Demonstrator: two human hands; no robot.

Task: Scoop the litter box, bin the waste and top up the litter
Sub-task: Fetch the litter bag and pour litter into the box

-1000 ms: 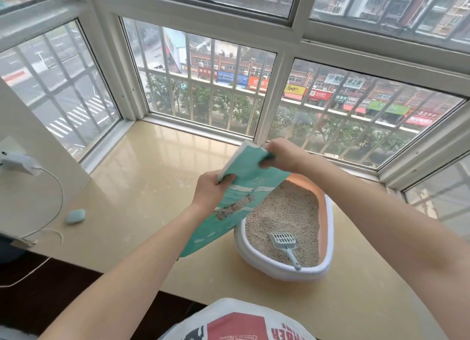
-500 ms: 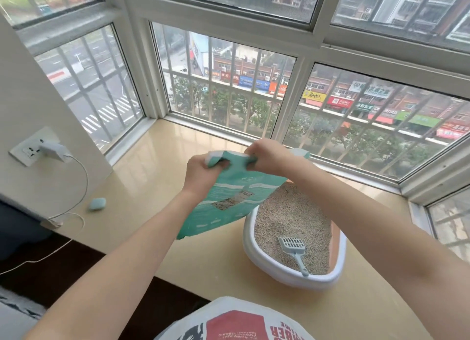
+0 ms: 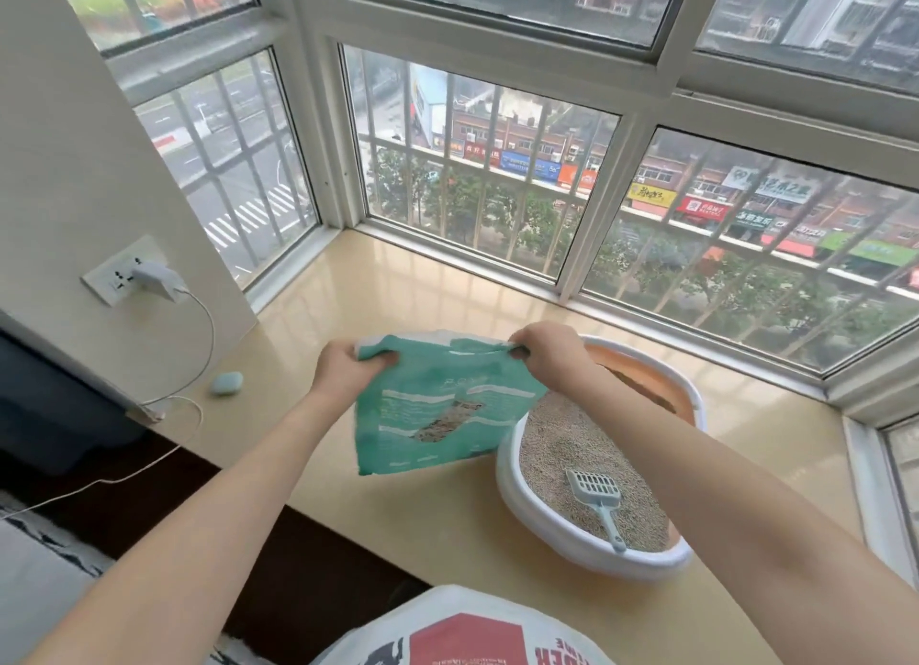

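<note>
Left hand (image 3: 343, 371) & right hand (image 3: 547, 354) grip litter bag (image 3: 437, 411) top corners, beside litter box (image 3: 572, 540).

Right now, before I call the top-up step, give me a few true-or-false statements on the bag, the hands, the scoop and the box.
1. Both hands grip the top edge of the green litter bag, the left hand at one corner and the right hand at the other. True.
2. The scoop lies on the sill outside the litter box. False: it lies on the litter inside the litter box.
3. The bag is held up off the sill. True.
4. The litter box is empty. False: it holds pale litter across its floor.
5. A charger is plugged into the wall socket on the left. True.
</note>
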